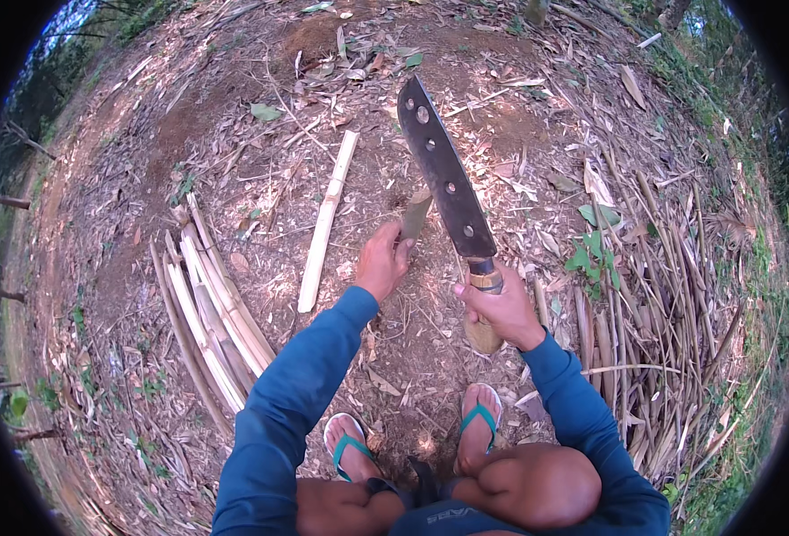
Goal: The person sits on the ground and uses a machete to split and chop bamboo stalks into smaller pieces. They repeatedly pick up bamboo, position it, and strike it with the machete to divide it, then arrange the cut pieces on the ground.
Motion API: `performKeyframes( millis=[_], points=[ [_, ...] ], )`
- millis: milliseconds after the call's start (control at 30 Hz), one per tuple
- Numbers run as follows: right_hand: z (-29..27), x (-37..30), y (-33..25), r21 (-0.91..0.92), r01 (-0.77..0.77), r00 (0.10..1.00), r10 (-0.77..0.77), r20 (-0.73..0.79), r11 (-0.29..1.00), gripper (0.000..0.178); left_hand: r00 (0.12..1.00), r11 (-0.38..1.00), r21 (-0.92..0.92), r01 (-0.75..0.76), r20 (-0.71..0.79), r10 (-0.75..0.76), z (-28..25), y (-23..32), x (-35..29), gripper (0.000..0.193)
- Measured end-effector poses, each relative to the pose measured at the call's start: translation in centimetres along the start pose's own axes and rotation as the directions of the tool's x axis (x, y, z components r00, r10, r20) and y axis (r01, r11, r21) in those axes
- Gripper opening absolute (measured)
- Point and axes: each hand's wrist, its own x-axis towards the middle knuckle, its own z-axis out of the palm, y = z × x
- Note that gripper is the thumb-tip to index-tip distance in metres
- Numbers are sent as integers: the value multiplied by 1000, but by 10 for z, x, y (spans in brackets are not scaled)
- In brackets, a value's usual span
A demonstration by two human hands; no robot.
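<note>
My right hand (509,311) is wrapped round the wooden handle of a large machete (448,179). Its dark, broad blade has several round holes and points up and away from me. To the left of the blade, my left hand (384,261) is closed on a flat grey-green piece (417,217), seen nearly end-on, so its kind and length are hard to tell. A pale split stick (328,223) with a node partway along lies on the ground, left of my left hand and apart from it.
Pale split sticks (220,295) are bundled on the ground at the left. A large heap of thin brown sticks (658,322) lies at the right, beside a green leafy plant (593,261). Dry leaves and chips litter the soil. My sandalled feet (351,445) are close in front.
</note>
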Motion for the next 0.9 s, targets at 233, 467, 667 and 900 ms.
performKeyframes(
  millis=[233,467,667,900],
  points=[
    [-3,-27,-42,-76,116,985,-125,-116,990,22,999,999,18,-42,-6,42,6,5,4,15],
    [3,-33,-116,192,855,518,-799,-306,482,13,999,999,25,47,13,-47,-1,-4,0,15],
    [-7,11,11,-131,16,996,-28,-89,991,22,1000,1000,-3,5,-8,-5,5,-1,3,16],
    [3,-8,4,-220,188,972,-214,-101,957,24,993,996,0,-87,-85,86,-12,10,-4,16]
  ],
)
